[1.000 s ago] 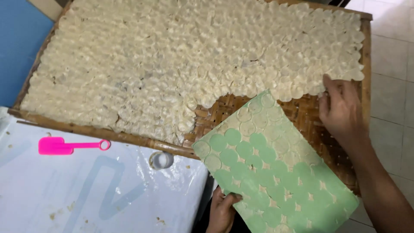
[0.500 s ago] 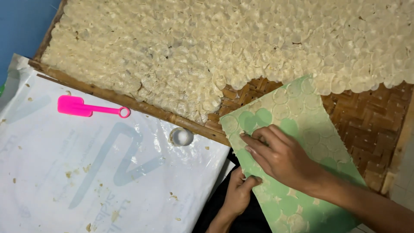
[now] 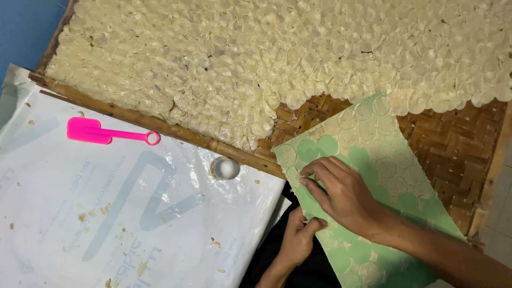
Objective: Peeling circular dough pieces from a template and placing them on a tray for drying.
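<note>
The right hand (image 3: 346,197) is pinched on a pale dough disc (image 3: 294,176) on the green sheet (image 3: 373,176), whose near edge is gripped by the left hand (image 3: 298,237). The sheet is laid over the woven bamboo tray (image 3: 453,144). The disc is judged thin, soft and tearable, best lifted at its rim.

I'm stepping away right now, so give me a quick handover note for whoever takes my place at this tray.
Right hand: fingertips pinching a pale disc at the left edge of the green sheet.
Left hand: gripping that sheet's lower-left edge from below.
Sheet lies tilted over the bare corner of the woven bamboo tray; some discs remain on it, several spots show empty green.
Most of the tray is covered with overlapping discs; bare weave remains at lower right.
Pink spatula and a small round cutter lie on the plastic sheet.
</note>
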